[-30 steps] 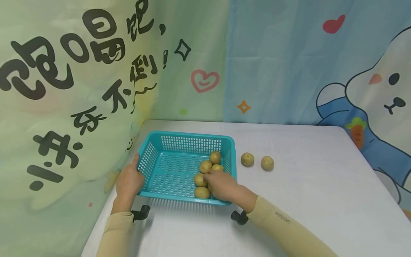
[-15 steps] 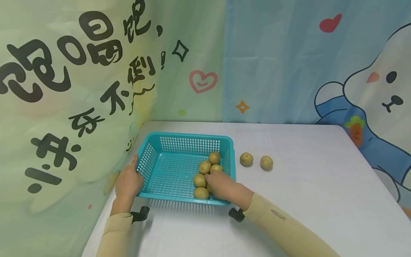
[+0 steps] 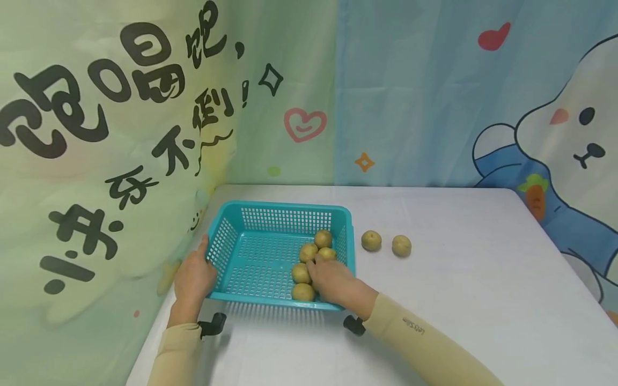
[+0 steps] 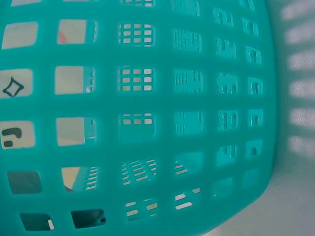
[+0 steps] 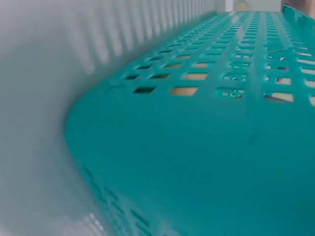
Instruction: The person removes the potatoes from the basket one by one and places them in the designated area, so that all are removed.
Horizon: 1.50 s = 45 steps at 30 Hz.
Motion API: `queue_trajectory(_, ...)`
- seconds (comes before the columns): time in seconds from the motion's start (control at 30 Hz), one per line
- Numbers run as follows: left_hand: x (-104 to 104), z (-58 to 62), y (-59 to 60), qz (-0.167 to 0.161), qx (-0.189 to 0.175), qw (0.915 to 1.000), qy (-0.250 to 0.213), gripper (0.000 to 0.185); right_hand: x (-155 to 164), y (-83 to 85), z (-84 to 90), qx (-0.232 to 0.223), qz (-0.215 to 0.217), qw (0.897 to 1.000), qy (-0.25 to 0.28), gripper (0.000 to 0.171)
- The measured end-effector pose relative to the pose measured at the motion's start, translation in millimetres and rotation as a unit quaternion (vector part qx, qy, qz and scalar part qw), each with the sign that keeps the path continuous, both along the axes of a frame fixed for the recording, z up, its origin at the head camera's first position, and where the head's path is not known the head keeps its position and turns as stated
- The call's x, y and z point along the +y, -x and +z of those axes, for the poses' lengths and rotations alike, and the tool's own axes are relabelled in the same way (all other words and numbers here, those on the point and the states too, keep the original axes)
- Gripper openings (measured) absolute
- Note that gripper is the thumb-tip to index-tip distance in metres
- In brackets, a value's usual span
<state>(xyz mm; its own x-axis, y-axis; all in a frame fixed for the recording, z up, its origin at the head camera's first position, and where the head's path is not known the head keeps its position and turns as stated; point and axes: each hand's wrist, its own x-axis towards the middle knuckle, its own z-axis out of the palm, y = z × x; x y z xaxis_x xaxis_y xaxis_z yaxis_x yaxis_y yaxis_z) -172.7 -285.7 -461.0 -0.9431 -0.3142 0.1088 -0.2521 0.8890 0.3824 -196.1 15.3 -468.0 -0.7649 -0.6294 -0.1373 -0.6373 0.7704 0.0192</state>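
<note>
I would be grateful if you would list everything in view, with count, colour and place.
Flat table: one, white, across the lower head view
Rectangular plastic mesh basket: one, teal, on the table's left part
Small round potatoes inside: at least five, yellow-brown, toward its right side; more may be hidden
Small round potatoes outside: two, yellow-brown, right of the basket
Printed fabric backdrop: at least one piece, green, yellow and blue, left of and behind the table
Bold printed lettering: several characters, black, backdrop's left
Printed cartoon animal: one, white and blue, backdrop's right
Small wrist-worn devices: two, black, one per wrist
Long sleeves: two, beige, forearms
Left hand: one, bare, at the basket's left wall
Right hand: one, bare, among the inside potatoes
</note>
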Motion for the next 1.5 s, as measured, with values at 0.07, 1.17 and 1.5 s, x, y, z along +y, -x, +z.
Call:
queue_trajectory(0.07, 0, 0.1, 0.7, 0.002, -0.002, 1.0000, -0.001, 0.063, 0, -0.4, 0.0, 0.002, 0.000, 1.000, 0.005, 0.042)
queue_trajectory(1.17, 1, -1.3, 0.4, 0.007, -0.006, 0.9999, -0.005, 0.062, 26, 2.7, 2.4, -0.167, 0.015, 0.871, 0.462, 0.051)
queue_trajectory(1.5, 2, 0.5, -0.4, 0.005, -0.010, 0.9999, -0.010, 0.062, 41, 7.2, 2.1, -0.265, 0.011, 0.709, 0.653, 0.054)
